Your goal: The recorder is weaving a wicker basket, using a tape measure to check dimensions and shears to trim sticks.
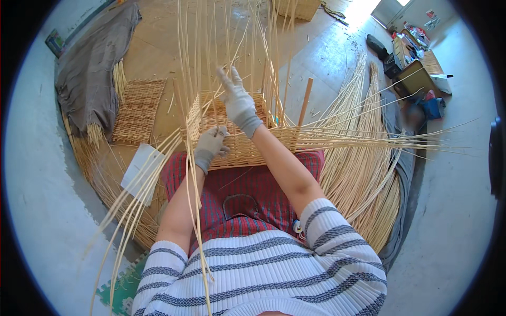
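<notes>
A half-woven rectangular basket [247, 152] of pale rods rests on a red plaid cloth [245, 189] over my lap, with long upright stakes rising from it. My left hand [212, 145], in a grey-and-white glove, is at the basket's near side with fingers curled on something too small to make out. My right hand [237, 100], gloved alike, is raised over the basket among the stakes, fingers stretched upward and apart, slightly blurred. Loose rods [147, 179] fan out from the basket to both sides.
Long rod bundles [358, 179] lie at right, a woven mat [138, 108] and white sheet [141, 171] at left. A dark cloth [92, 73] covers more rods. Another basket [295, 8] stands ahead; cluttered furniture [416, 76] is at back right, beside walls.
</notes>
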`<action>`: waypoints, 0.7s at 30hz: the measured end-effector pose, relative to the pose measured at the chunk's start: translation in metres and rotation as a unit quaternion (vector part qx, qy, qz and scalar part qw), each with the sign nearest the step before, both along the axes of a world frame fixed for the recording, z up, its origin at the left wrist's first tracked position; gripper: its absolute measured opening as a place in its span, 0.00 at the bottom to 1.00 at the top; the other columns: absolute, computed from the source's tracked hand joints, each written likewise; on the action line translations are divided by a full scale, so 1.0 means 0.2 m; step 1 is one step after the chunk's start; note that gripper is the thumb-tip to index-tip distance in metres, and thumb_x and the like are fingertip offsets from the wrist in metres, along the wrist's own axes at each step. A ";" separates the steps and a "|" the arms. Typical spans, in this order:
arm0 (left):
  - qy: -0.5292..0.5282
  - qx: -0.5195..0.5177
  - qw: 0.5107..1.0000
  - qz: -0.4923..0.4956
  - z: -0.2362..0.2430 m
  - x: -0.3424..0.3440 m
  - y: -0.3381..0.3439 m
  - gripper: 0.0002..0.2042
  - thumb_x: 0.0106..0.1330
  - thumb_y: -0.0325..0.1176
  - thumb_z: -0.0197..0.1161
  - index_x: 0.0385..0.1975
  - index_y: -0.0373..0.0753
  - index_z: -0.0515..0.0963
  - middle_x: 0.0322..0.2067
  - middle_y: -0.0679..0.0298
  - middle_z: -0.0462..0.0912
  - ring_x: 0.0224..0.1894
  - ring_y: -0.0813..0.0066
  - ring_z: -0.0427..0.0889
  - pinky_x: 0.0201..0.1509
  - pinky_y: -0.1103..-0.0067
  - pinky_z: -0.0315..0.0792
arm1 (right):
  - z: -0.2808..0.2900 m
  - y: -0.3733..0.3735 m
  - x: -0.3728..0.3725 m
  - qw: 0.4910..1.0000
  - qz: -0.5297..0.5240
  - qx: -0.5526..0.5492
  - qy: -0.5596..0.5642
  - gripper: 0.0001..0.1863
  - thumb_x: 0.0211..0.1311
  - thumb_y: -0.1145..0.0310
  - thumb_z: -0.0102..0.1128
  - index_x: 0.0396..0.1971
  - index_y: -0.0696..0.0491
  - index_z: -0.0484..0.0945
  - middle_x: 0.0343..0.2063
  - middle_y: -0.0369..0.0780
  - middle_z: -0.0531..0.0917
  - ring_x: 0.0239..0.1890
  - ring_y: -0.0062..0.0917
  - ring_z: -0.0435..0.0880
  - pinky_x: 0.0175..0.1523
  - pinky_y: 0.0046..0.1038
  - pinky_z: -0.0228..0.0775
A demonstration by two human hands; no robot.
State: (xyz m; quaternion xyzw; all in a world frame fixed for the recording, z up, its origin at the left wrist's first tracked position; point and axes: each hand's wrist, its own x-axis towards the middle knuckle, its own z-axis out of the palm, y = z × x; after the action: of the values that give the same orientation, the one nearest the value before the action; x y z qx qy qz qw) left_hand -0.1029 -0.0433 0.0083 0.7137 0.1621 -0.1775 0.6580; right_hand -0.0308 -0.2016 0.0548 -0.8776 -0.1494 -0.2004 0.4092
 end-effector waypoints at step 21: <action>-0.099 0.163 0.975 -0.110 0.07 0.07 -0.41 0.21 0.79 0.41 0.56 0.67 0.41 0.70 0.39 0.47 0.88 0.45 0.54 0.90 0.49 0.63 0.83 | -0.29 -0.71 -0.40 0.871 -0.141 0.417 0.220 0.12 0.75 0.68 0.64 0.53 0.54 0.81 0.42 0.38 0.89 0.44 0.24 0.89 0.44 0.27 0.81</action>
State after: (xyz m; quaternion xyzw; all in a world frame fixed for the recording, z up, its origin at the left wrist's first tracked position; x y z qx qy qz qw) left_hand -0.0893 -0.1260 0.0233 0.8387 0.0432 -0.1485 0.5222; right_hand -0.1106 -0.3443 -0.0023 -0.6584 0.1669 -0.1011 0.7269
